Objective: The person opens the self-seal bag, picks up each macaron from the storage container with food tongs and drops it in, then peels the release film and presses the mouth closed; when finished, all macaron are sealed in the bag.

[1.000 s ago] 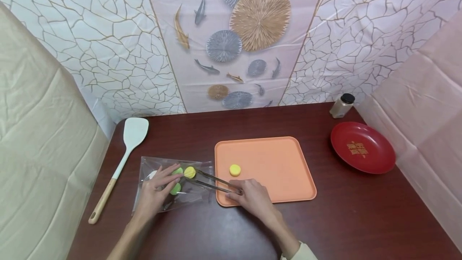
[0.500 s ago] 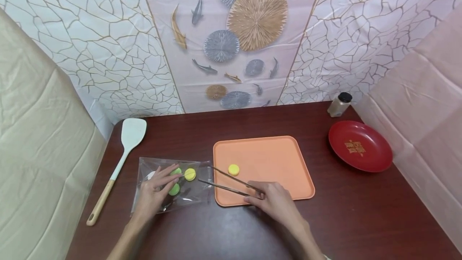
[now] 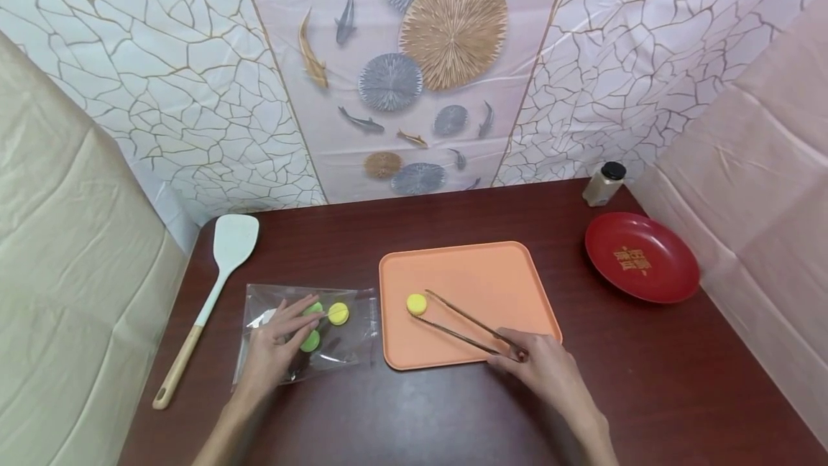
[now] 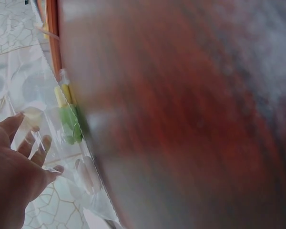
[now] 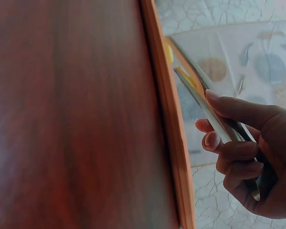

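Observation:
My left hand (image 3: 273,342) pinches the upper film of a clear plastic bag (image 3: 352,349) at the left of the table. Inside the bag are a yellow macaron (image 3: 338,313), two green macarons (image 3: 311,341) and something whitish, partly hidden by the hand. In the left wrist view the film (image 4: 50,124) is lifted off the table at my fingers. My right hand (image 3: 542,371) grips metal tongs (image 3: 472,323) over the orange tray (image 3: 485,272). Their jaws stand apart, one tip on either side of another yellow macaron (image 3: 417,304) lying on the tray.
A spatula (image 3: 221,279) with a pale head and wooden handle lies along the left edge. At the right are a red plate (image 3: 660,257) and a black-lidded jar (image 3: 604,184). Patterned cloth (image 3: 543,99) hangs behind the table.
My right hand has drawn the tongs rightward, away from the bag and over the tray, with their jaws spread. The left hand stays at the bag; both yellow macarons stay in place.

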Available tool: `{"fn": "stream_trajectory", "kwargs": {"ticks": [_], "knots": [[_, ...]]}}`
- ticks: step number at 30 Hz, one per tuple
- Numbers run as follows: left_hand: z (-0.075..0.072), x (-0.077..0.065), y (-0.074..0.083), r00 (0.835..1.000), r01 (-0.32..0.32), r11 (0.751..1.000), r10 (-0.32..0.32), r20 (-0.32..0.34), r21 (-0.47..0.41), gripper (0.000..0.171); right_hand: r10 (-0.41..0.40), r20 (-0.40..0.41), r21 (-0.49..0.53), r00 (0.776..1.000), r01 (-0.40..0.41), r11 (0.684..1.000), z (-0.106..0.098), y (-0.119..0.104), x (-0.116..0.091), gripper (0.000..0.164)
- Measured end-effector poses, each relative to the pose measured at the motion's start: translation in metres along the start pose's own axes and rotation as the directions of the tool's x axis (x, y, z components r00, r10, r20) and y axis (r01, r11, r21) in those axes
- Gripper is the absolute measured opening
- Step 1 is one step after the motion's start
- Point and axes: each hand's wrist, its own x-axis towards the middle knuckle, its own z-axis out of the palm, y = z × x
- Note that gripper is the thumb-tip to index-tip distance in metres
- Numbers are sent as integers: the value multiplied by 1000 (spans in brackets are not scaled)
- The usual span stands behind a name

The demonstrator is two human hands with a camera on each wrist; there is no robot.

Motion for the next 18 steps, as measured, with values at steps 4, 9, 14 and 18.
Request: {"fn": "stream_trajectory", "kwargs": {"ticks": [4,9,14,18], "knots": [[0,0,-1,1000,-8,1000,8,-8,-14,25,27,23,-2,999,-27,1000,1,4,-2,42],[0,-1,-1,1000,-17,1000,17,-14,-25,25,21,33,10,999,-22,1000,4,3,-1,41],[0,-1,-1,1000,-26,999,26,-10,-23,27,-9,32,9,999,8,1000,8,1,2,38],[0,-1,0,999,-47,998,47,-20,-29,28,-22,24,-9,999,23,1000,9,0,2,31]]}}
